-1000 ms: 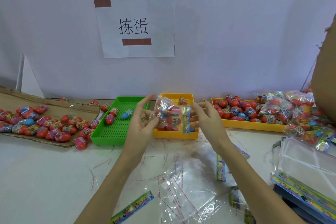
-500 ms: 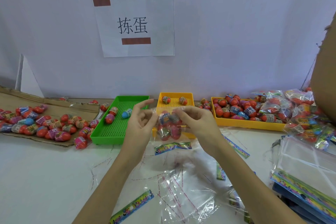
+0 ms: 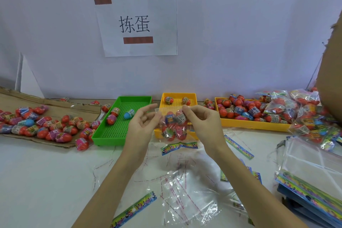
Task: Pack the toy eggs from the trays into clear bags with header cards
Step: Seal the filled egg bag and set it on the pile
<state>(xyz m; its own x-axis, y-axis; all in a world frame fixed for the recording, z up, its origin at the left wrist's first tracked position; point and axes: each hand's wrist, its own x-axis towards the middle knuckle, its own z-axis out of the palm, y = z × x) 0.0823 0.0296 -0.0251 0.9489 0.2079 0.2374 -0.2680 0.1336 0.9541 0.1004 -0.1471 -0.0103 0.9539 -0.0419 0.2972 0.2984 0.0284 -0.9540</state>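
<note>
Two bare hands hold up a small clear plastic bag filled with red and pink toy eggs, above the white table and in front of the near edge of the small yellow perforated tray. The bag hangs with its colourful printed header card at the bottom and its open mouth at the top. The right hand pinches the top edge of the bag between thumb and forefinger, the other fingers curled. The left hand meets the opposite top corner with thumb and fingertips, its remaining fingers loosely spread; whether it actually pinches the film cannot be told.

Two wrapped eggs lie at the far end of the small yellow tray. To its left a green perforated tray holds three eggs, one of them blue. Further left, loose eggs are heaped on a flattened sheet of brown cardboard. To the right, a long yellow tray holds more eggs, with filled bags piled beside and partly over it. Empty clear bags and loose header cards lie on the table near the forearms, and a stack of unused bags sits at the right edge. A white paper sign with two printed characters hangs on the wall.
</note>
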